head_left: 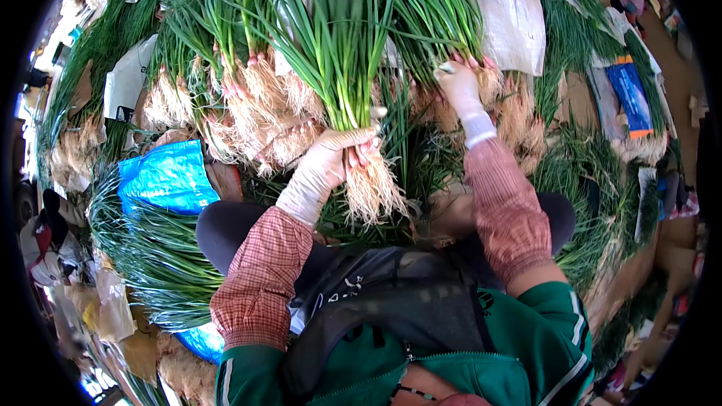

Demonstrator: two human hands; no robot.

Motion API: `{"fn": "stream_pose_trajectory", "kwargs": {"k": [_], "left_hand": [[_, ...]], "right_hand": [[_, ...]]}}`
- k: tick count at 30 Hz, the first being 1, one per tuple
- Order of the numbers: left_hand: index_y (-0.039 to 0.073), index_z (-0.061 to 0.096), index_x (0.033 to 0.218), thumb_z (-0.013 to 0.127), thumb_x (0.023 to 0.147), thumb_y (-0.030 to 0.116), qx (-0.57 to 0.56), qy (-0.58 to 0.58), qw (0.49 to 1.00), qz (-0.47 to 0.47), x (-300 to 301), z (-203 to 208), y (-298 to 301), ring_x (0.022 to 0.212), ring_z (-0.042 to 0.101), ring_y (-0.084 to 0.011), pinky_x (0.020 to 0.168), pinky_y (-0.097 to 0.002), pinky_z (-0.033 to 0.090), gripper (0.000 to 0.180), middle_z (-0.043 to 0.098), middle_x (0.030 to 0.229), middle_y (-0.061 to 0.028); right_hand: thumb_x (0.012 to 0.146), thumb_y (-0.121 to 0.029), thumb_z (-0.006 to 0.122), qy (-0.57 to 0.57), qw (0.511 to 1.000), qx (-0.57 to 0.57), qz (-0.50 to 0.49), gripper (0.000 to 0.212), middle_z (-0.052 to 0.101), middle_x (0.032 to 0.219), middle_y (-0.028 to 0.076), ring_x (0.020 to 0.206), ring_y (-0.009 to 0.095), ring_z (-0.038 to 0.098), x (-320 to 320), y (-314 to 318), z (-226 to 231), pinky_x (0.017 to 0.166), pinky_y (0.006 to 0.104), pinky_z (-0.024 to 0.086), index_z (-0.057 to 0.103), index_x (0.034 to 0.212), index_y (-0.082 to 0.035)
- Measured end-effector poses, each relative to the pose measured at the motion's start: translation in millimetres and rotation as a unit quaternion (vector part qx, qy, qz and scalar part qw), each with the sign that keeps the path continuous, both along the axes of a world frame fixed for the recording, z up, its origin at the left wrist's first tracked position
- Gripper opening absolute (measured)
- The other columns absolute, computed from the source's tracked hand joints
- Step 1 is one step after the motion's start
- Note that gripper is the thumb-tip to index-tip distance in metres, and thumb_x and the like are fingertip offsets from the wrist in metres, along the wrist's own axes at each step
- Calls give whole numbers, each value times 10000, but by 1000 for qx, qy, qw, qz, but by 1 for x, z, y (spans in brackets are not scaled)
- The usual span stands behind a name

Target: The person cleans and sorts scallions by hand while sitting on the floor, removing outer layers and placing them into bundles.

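My left hand [342,154], in a pale glove, is closed round a bunch of spring onions [347,98] just above the roots. The long green leaves point away from me, and a tuft of pale roots [372,188] hangs below my fingers. Farther off to the right, my gloved right hand [457,84] is closed at the pinkish base of other spring onions [436,19] on the pile. My palm hides part of those stems. Red checked sleeve covers run along both forearms.
Rooted bunches of spring onions [256,90] lie across the far side. A blue plastic sheet [167,178] rests over more greens [169,271] at left. White sacking [508,15] lies at the far right, with a blue and orange packet [630,98] beyond. Loose leaves [575,195] spread at right.
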State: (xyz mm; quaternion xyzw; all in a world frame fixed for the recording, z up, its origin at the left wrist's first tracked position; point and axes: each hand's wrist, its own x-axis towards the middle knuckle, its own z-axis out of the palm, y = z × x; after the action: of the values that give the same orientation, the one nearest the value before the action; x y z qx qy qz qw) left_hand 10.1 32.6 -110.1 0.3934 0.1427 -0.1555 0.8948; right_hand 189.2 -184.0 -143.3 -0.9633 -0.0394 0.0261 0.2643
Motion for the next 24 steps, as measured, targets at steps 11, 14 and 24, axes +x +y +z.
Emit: {"fn": "stream_pose_trajectory", "kwargs": {"k": [11,14,24], "left_hand": [[-71,600,989,662,793,54,61,15,995,-74,2,-27,-18,539,609,-148,585,-259,555,241,641,694,-112],[-66,578,1043,648,805,39,2,-26,999,-39,-1,-28,-18,727,633,-170,854,-365,524,270,655,890,-154],[-43,619,1000,680,778,52,130,34,987,-85,-2,-18,-22,495,590,-110,390,-202,470,249,628,671,-75]], "right_hand": [[866,-367,616,116,958,246,89,323,636,813,65,717,155,572,-104,20,-7,670,321,475,653,955,-59],[931,-380,515,335,747,573,-19,382,575,728,-2,625,112,519,-123,37,1,612,278,446,585,1045,-22],[940,-126,454,120,770,606,-158,166,562,717,5,499,70,485,-83,45,-60,428,192,422,585,952,-26]]}}
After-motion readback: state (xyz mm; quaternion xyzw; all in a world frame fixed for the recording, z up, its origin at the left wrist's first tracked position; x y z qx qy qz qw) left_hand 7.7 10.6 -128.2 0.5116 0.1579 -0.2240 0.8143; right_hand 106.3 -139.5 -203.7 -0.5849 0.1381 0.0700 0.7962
